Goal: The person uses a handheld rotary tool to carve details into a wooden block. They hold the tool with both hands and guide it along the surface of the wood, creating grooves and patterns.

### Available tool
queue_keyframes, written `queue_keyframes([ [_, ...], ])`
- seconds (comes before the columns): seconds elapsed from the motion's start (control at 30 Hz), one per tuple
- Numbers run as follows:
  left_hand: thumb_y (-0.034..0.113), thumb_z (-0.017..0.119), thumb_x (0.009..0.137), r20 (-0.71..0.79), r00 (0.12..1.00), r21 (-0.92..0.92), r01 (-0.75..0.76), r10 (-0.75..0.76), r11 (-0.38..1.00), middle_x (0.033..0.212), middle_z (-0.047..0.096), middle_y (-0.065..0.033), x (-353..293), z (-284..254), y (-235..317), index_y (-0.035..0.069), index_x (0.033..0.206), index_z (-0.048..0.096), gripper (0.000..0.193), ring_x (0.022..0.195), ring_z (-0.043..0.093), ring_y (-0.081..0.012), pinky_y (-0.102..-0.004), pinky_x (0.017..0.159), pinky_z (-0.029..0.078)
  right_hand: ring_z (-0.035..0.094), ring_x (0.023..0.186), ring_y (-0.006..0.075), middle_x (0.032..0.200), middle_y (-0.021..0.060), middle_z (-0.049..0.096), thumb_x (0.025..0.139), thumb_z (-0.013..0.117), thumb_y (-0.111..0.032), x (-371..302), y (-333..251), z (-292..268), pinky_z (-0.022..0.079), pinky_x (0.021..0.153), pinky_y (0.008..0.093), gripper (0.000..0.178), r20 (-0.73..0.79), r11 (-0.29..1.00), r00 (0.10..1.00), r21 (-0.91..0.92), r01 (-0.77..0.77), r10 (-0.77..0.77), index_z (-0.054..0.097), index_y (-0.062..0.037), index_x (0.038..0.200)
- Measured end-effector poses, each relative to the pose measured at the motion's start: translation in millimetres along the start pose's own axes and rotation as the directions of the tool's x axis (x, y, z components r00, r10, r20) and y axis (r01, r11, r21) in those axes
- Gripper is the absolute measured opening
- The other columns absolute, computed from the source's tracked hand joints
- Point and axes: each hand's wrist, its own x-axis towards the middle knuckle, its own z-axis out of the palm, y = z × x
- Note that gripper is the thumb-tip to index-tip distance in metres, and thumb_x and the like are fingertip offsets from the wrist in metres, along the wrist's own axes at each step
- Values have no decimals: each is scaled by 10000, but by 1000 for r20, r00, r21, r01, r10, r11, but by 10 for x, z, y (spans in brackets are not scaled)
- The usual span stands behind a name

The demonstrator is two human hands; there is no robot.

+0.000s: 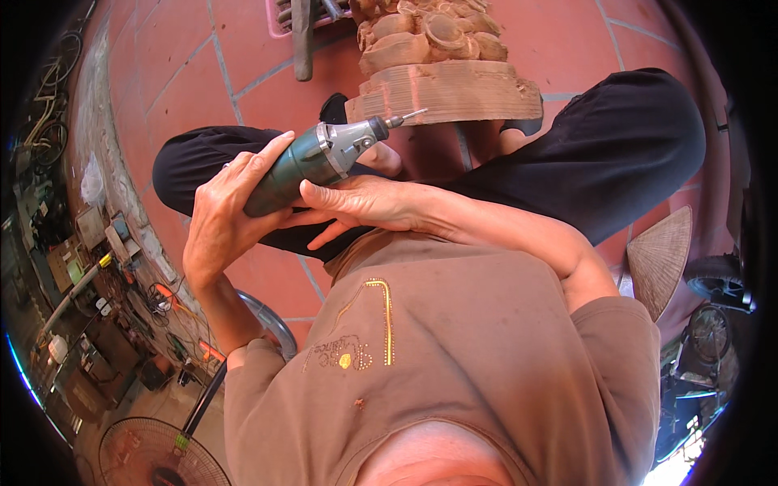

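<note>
My left hand (229, 200) wraps round the dark green body of a die grinder (296, 172), with the thumb along its top. The tool has a grey nose, and its thin metal bit (413, 113) points right, level with the front of a carved wooden piece (442, 91). That piece has a flat banded base and rounded carved shapes above it. My right hand (365, 204) lies just below the grinder, palm side up, with thumb and fingers apart; whether it touches the tool, I cannot tell.
My crossed legs in black trousers (624, 154) flank the wood on the red tiled floor (182, 89). Beyond, a pink tray (279, 23) holds tools beside a wooden bar (302, 49). A conical hat (660, 259) lies at right; a fan (154, 454) and clutter stand at left.
</note>
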Motion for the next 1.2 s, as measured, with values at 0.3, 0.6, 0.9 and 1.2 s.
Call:
queue_keyframes([
  [0.3,73,856,646,76,997,50,-33,30,998,985,661,-93,140,-5,39,189,1491,583,896,869,674,-294,-410,785,562,365,1528,389,1613,233,384,937,612,-680,-129,-2,-22,451,1146,602,1023,-33,997,999,67,34,-32,236,-15,1617],
  [0.6,95,862,652,97,994,92,-62,53,994,975,657,-88,226,-36,92,189,1496,579,895,862,674,-293,-410,773,560,365,1526,391,1609,220,391,940,630,-655,-142,-5,-33,447,1142,615,1000,-42,991,998,117,61,-57,248,-23,1614],
  [0.9,91,849,660,109,992,111,-67,55,992,970,656,-84,250,-47,104,196,1492,583,880,863,681,-289,-406,764,561,369,1522,401,1606,217,395,952,636,-636,-130,27,-54,440,1142,630,968,-28,986,997,146,77,-74,250,-51,1620],
  [1.2,74,832,662,116,991,115,-79,66,990,964,654,-85,253,-42,84,198,1496,583,879,852,679,-289,-409,759,562,372,1516,416,1600,215,402,958,644,-614,-122,55,-73,435,1136,651,938,-30,983,997,165,78,-74,259,-71,1618],
])
